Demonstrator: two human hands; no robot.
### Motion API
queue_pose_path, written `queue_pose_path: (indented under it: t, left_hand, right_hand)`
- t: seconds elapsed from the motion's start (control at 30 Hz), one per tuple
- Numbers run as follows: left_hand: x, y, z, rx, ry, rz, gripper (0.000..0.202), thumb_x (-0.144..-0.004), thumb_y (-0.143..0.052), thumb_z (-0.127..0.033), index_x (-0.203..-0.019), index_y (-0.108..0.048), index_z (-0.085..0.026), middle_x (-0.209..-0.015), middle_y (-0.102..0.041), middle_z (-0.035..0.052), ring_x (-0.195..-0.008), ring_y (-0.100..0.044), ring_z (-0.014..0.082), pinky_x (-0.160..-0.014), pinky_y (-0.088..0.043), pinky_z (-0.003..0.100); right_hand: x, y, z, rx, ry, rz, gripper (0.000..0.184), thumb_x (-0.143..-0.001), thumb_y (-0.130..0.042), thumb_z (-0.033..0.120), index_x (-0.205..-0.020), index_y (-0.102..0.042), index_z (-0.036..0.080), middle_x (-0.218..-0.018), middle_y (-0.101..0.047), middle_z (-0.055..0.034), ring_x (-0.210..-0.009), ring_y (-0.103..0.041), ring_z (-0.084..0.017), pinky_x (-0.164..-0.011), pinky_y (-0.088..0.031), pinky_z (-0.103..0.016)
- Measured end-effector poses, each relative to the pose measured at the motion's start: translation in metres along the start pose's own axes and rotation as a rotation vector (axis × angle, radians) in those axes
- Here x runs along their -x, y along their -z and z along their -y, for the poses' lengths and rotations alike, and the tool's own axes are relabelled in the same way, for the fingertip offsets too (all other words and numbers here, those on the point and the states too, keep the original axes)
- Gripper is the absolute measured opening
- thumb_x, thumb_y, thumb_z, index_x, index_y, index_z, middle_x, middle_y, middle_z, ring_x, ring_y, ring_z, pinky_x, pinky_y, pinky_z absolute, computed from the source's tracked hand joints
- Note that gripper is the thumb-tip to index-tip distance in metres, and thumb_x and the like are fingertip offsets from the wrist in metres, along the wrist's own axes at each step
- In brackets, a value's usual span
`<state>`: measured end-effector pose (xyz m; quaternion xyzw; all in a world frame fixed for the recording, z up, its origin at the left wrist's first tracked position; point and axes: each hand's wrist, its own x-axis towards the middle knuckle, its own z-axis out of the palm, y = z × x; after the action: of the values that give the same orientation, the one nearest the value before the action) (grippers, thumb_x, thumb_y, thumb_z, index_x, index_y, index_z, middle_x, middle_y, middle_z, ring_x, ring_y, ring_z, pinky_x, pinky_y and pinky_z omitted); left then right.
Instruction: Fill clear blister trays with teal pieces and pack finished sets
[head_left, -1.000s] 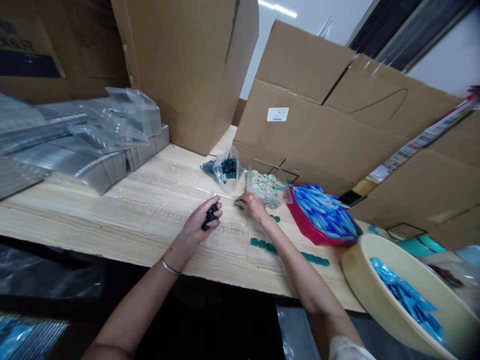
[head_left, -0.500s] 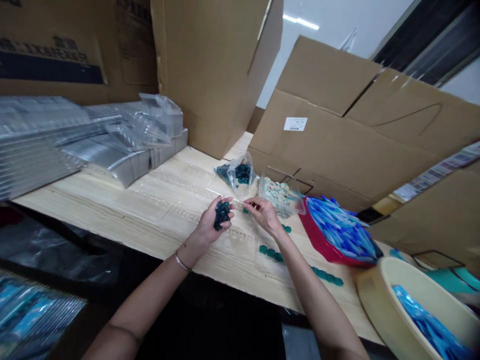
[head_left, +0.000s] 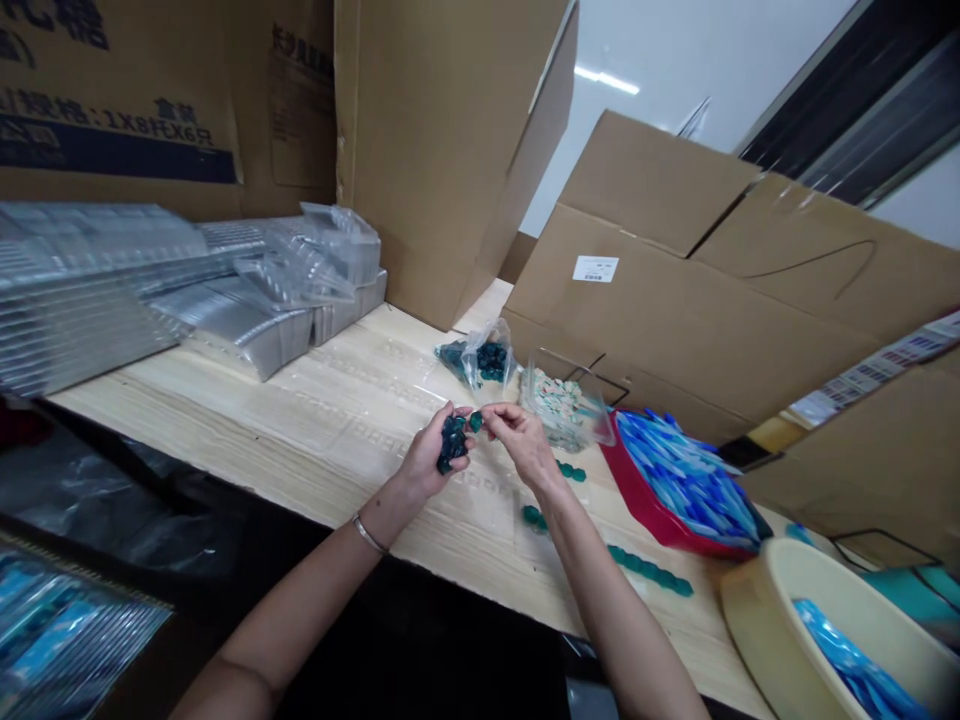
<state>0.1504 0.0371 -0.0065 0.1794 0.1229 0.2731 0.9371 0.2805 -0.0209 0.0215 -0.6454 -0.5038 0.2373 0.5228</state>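
Observation:
My left hand (head_left: pixel 435 452) is cupped around a handful of small dark teal pieces (head_left: pixel 452 442), held just above the wooden table (head_left: pixel 315 430). My right hand (head_left: pixel 517 438) pinches one teal piece (head_left: pixel 475 421) right beside that handful. More teal pieces (head_left: pixel 651 572) lie in a row under my right forearm, on a clear plastic tray (head_left: pixel 495 500). Behind my hands stand a clear bag of teal pieces (head_left: pixel 480 360) and a clear bag of pale printed pieces (head_left: pixel 559 400).
A red tray (head_left: pixel 660 505) of blue packets sits at the right, a cream bowl (head_left: pixel 757 620) of blue packets nearer. Stacked clear trays (head_left: pixel 187 290) fill the left. Cardboard boxes (head_left: pixel 675 290) wall the back. A stack of filled packs (head_left: pixel 60 630) lies low at left.
My right hand has lifted off the tray and come up to my left hand, now pinching a teal piece beside the handful. The view has shifted slightly left and up.

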Motion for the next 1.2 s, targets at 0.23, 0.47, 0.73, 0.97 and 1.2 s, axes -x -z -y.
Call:
queue_pose_path:
  t: [0.23, 0.47, 0.73, 0.97, 1.2]
  left_hand:
    - [0.007, -0.007, 0.004, -0.317, -0.098, -0.015, 0.036, -0.067, -0.071, -0.031, -0.097, -0.054, -0.019, -0.077, -0.052, -0.0017, -0.052, -0.046, 0.0028, -0.033, -0.022, 0.011]
    - [0.005, -0.005, 0.010, -0.466, -0.195, -0.064, 0.036, -0.070, -0.067, -0.037, -0.097, -0.050, -0.021, -0.071, -0.049, -0.0037, -0.047, -0.038, 0.0030, -0.033, -0.021, 0.011]
    - [0.006, -0.007, 0.008, -0.451, -0.186, -0.028, 0.035, -0.068, -0.068, -0.039, -0.094, -0.052, -0.020, -0.073, -0.050, -0.0024, -0.049, -0.040, 0.0032, -0.034, -0.021, 0.011]
    - [0.006, -0.006, 0.012, -0.565, -0.250, -0.057, 0.037, -0.070, -0.064, -0.044, -0.095, -0.054, -0.019, -0.059, -0.044, -0.0053, -0.042, -0.035, 0.0037, -0.033, -0.022, 0.012]
    - [0.004, -0.003, 0.016, -0.731, -0.342, -0.117, 0.035, -0.074, -0.059, -0.042, -0.101, -0.054, -0.020, -0.054, -0.041, -0.0067, -0.038, -0.034, 0.0042, -0.032, -0.025, 0.013]
  right_hand:
    - [0.001, -0.004, -0.004, -0.159, -0.050, -0.139, 0.024, -0.071, -0.064, 0.040, -0.076, -0.062, 0.016, -0.061, -0.060, 0.0015, -0.051, -0.052, -0.009, -0.054, -0.043, -0.023]
    - [0.012, -0.004, 0.004, -0.087, 0.011, -0.048, 0.026, -0.071, -0.066, 0.036, -0.091, -0.064, 0.019, -0.078, -0.066, -0.0028, -0.069, -0.062, -0.014, -0.068, -0.051, -0.028]
    - [0.014, 0.004, 0.009, 0.053, 0.123, -0.021, 0.019, -0.078, -0.058, 0.029, -0.091, -0.070, 0.021, -0.078, -0.062, -0.0023, -0.063, -0.060, -0.012, -0.065, -0.050, -0.026]
    - [0.024, -0.005, 0.020, 0.358, 0.303, -0.114, 0.020, -0.081, -0.051, 0.022, -0.094, -0.067, 0.020, -0.077, -0.062, -0.0038, -0.070, -0.059, -0.014, -0.066, -0.048, -0.027]
    - [0.026, -0.009, 0.022, 0.464, 0.319, -0.211, 0.027, -0.080, -0.049, 0.017, -0.106, -0.057, 0.019, -0.080, -0.063, -0.0029, -0.069, -0.058, -0.014, -0.070, -0.049, -0.027]
